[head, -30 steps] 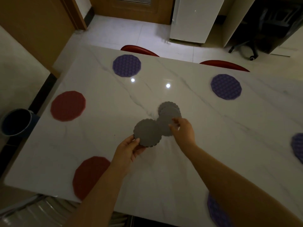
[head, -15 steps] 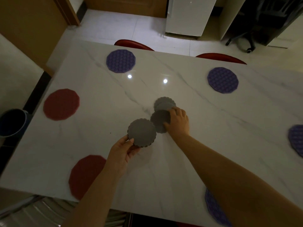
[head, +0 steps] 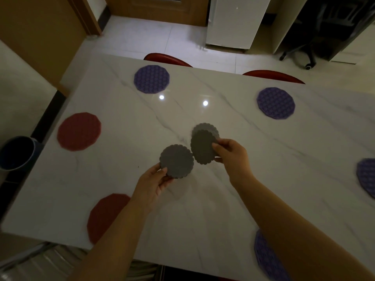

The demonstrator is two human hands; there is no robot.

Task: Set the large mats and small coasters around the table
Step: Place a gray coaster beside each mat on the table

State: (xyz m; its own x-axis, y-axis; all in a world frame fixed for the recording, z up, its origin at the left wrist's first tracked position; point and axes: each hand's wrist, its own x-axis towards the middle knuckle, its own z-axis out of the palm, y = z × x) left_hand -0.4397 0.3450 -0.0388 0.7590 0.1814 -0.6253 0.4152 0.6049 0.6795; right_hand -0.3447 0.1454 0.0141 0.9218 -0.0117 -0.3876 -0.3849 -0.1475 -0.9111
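Six large mats lie round the edge of the marble table (head: 121, 171): four purple and two red. The purple ones are the far-left mat (head: 151, 79), the far-right mat (head: 275, 103), one at the right edge (head: 366, 177) and one at the near edge (head: 263, 258), partly covered by the right forearm. The red ones are the left-side mat (head: 79, 130) and the near-left mat (head: 105, 216). Three small grey scalloped coasters show near the table's middle. The left hand (head: 152, 185) reaches forward, palm turned inward, and pinches the first coaster (head: 176, 161) by its near rim, thumb on top and fingers underneath, roughly level above the table. The right hand (head: 231, 157), fingers curled, grips the second coaster (head: 203, 147) by its right edge with the thumb across its face, tilted up on edge, just beside the first. The third coaster (head: 207, 127) lies flat on the table behind it, partly hidden; whether more lie beneath it cannot be told. Two red chair backs (head: 166, 58) (head: 274, 76) show past the far edge, and a dark blue bucket (head: 16, 152) stands on the floor to the left.
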